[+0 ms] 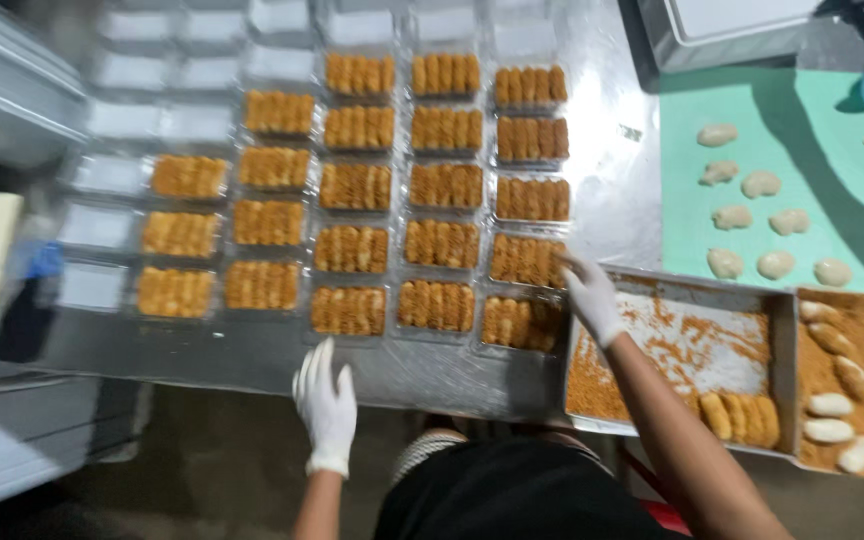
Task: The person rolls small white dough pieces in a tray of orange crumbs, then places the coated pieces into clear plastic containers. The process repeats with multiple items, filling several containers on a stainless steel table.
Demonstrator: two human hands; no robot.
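The right hand (590, 298), in a white glove, is reaching over the near right clear trays of breaded sticks (527, 260), its fingers spread and seemingly touching the sticks in a tray at the right end of the rows; whether it is pinching one I cannot tell through the blur. The left hand (326, 400), also gloved, is hovering at the near edge of the steel bench (612, 200), fingers loosely spread and holding nothing. Judging by this, tray filling is in hand. Just right, a crumb pan (682, 345) is holding a few coated sticks (742, 418). Farther right, dough pieces (752, 215) are lying on a green board (812, 160).
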